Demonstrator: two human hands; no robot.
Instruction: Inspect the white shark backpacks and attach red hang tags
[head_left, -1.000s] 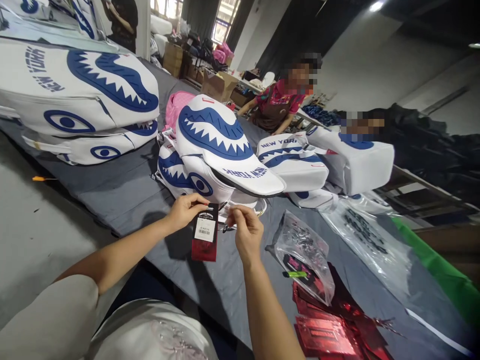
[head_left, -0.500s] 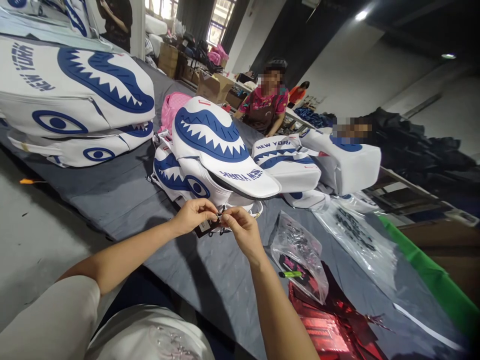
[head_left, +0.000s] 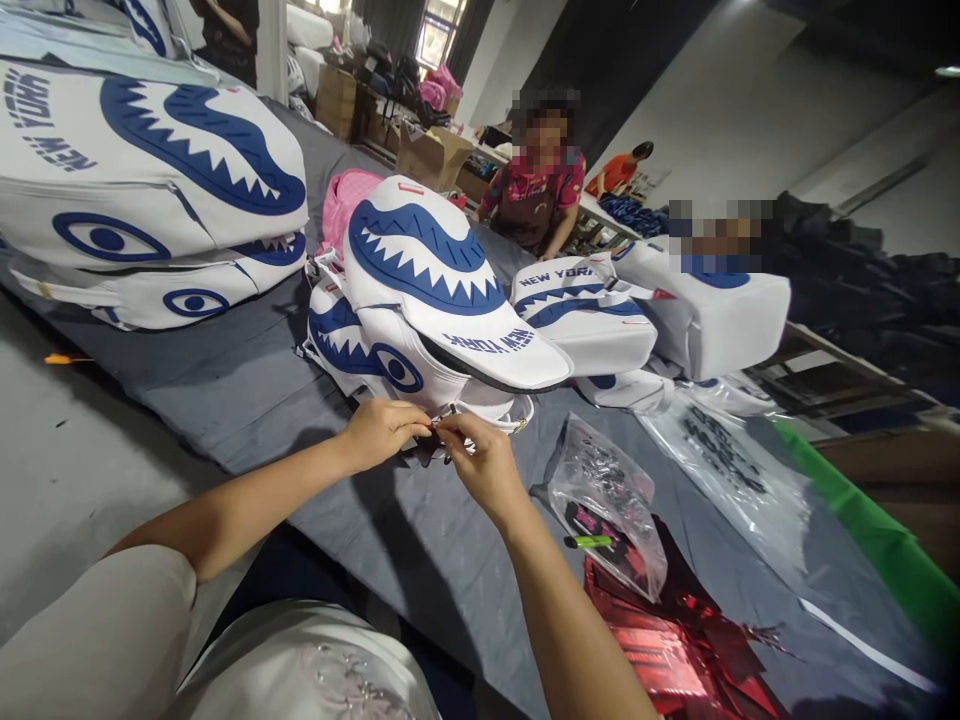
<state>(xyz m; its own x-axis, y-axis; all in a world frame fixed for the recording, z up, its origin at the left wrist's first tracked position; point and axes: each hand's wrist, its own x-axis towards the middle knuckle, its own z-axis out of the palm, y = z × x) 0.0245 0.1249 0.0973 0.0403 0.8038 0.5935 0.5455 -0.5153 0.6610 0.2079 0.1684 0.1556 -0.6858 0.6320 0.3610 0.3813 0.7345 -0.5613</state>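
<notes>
In front of the nearest white backpack [head_left: 480, 400], my left hand [head_left: 382, 432] and my right hand [head_left: 486, 460] meet with their fingertips pinched together. Between them is the thin black cord of a dark hang tag [head_left: 426, 453], which dangles just under the fingers, partly hidden by them. The backpack's front flap hangs over, printed with a blue shark mouth and "NEW YORK". Its zip opening shows dark beneath the flap, and a blue eye is on its side.
More white backpacks [head_left: 187, 170] are stacked at left, others [head_left: 585, 330] at right. On the grey-covered table [head_left: 315, 540] lie a clear plastic bag [head_left: 600, 480], a green marker [head_left: 588, 542], red foil packets [head_left: 660, 650] and plastic sheeting [head_left: 720, 470]. A person [head_left: 536, 190] stands across the table.
The hang tag has turned, so its white label no longer shows. Both hands stay pinched together in front of the backpack. My view has shifted slightly.
</notes>
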